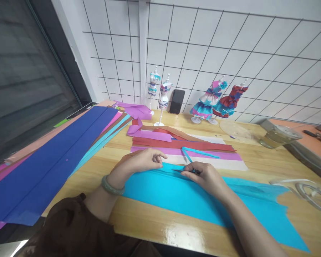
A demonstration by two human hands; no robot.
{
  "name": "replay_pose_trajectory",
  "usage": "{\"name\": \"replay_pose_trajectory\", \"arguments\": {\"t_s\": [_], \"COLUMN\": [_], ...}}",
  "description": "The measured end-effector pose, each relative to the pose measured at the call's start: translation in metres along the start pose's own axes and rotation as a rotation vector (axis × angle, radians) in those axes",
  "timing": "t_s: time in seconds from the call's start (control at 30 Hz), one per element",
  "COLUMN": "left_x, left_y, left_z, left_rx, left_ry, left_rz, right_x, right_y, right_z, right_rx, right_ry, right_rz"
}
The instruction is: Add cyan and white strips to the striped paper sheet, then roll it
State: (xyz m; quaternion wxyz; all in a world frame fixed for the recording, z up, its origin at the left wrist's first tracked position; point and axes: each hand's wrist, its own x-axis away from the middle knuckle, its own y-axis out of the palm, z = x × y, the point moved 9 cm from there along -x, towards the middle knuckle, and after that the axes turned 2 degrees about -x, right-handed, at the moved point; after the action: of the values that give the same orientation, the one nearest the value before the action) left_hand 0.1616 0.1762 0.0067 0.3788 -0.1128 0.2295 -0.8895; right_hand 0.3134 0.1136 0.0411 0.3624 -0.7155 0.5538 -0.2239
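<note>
Blue sheet (53, 164) lies left of the turquoise sheet (176, 194), the positional reference, which is spread on the counter (139, 217). Other coloured sheets (104, 141) fan out beneath the blue one. Left hand (146, 159), fitted with a grey-green bangle (109, 186) at the wrist, is positioned at the left part of the turquoise sheet's far edge. Its fingers are loosely curled, thumb and forefinger close together; whether they pinch the sheet cannot be determined. Two slim dress forms (163, 101) and a phone (177, 101) stand well beyond the turquoise sheet. Red, purple and white strips (160, 143) lie just beyond its far edge. A bent narrow strip (200, 152) rests on them, one end near the right hand (207, 176). This hand is over the turquoise sheet, fingers closed around a dark pointed tool (178, 170); the tip points left, the remainder is concealed. Two clothed dress forms (204, 103) stand beyond the turquoise sheet, rightward. A clear cup (280, 137) is beyond its right end; a white cable (303, 191) lies beside that end.
</note>
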Motion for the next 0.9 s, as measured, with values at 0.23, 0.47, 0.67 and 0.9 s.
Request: {"name": "replay_pose_trajectory", "arguments": {"t_s": [0.23, 0.47, 0.67, 0.9], "left_x": [0.002, 0.003, 0.003, 0.003], "left_y": [-0.001, -0.002, -0.003, -0.003], "left_z": [0.004, 0.007, 0.01, 0.012], "left_rx": [-0.009, 0.004, 0.003, 0.084], "left_ry": [0.007, -0.003, 0.005, -0.01], "left_rz": [0.01, 0.007, 0.005, -0.017], "right_x": [-0.001, 0.0, 0.002, -0.003], "right_y": [0.002, -0.004, -0.001, 0.002], "right_z": [0.004, 0.012, 0.016, 0.003], "right_rx": [-0.009, -0.001, -0.023, 0.013], "right_ry": [0.014, 0.045, 0.093, 0.044], "right_rz": [-0.007, 0.015, -0.027, -0.062]}}
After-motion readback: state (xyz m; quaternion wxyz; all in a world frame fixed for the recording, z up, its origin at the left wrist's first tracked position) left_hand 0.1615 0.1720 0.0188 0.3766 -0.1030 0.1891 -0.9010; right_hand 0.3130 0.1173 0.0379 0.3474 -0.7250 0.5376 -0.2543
